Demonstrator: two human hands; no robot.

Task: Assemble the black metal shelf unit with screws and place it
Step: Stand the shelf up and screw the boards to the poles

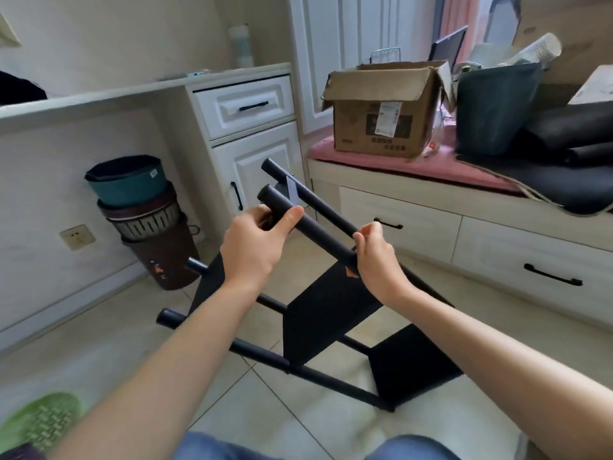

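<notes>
The black metal shelf unit (328,313) is tilted over the tiled floor in front of me, its flat shelves (414,366) hanging between round tube legs. Two upper tube legs (318,227) point up and away toward the white cabinet. My left hand (255,244) grips the nearer tube close to its capped end, thumb on top. My right hand (374,257) grips the tubes lower down, where an orange bit shows under its fingers. A small white tag (293,190) hangs between the two tube ends. No screws are visible.
Stacked bins (146,220) stand by the wall at left, beside a white cabinet (252,141). A window bench with drawers (464,234) carries an open cardboard box (381,107), a dark bucket (494,107) and black rolls. A green slipper (39,423) lies at bottom left.
</notes>
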